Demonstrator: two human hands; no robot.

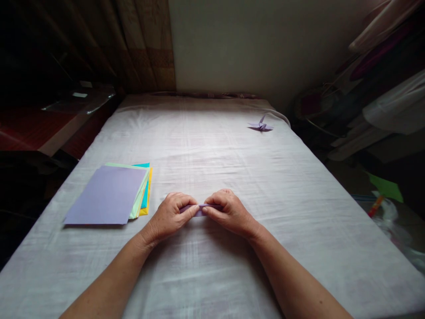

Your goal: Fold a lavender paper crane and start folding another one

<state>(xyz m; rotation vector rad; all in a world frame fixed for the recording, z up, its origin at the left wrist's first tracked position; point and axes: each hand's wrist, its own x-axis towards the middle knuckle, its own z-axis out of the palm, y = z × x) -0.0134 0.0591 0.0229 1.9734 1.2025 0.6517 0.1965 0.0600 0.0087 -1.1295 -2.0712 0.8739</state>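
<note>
Between both hands is a narrow, folded piece of purple paper (199, 213), mostly covered by the fingers. My left hand (174, 212) pinches its left part, thumb on the near side. My right hand (229, 210) grips the right part in the same way, and the two thumb tips almost meet at the middle. To the left of my left hand lies a stack of coloured paper (106, 193), a purple sheet on top, with green, yellow and blue edges showing at its right side. A folded purple paper crane (261, 126) rests at the far right.
A white cloth (199, 155) covers the bed-like surface under everything. A dark red wooden table (29, 128) with clear plastic packaging (83, 98) stands at the left. Clothes (395, 106) hang at the right, above a green sheet (387, 187) and plastic bags.
</note>
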